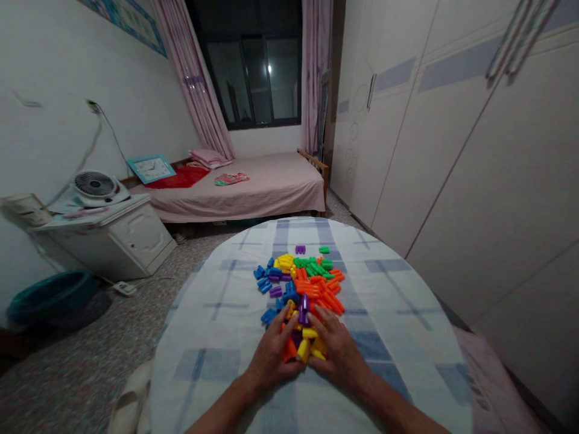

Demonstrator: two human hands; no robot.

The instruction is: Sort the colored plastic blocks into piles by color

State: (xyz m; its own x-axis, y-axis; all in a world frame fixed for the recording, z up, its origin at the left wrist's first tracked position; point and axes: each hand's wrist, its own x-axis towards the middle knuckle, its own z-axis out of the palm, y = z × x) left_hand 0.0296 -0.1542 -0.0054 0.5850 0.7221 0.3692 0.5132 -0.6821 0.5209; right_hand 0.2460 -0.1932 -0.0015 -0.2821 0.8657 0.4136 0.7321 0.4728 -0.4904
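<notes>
My left hand (272, 351) and my right hand (338, 345) rest on either side of the near end of a heap of coloured plastic building blocks. Fingers on both hands are spread and curved round the blocks, touching some of them. Between my hands lie yellow blocks (304, 349), an orange block (290, 348) and purple blocks (304, 308). Farther out, orange blocks (319, 290) spread to the right, with green blocks (313, 267) behind. Yellow blocks (284, 263) sit at the back, and blue blocks (266, 283) along the left. My palms hide part of the heap.
The heap lies on a round table (203, 337) with a checked cloth. One purple block (300, 249) and one green block (324, 249) lie apart at the back. Beyond stand a bed (271, 187), a white cabinet (131, 241) with a fan (96, 185), and wardrobes (474, 181) on the right.
</notes>
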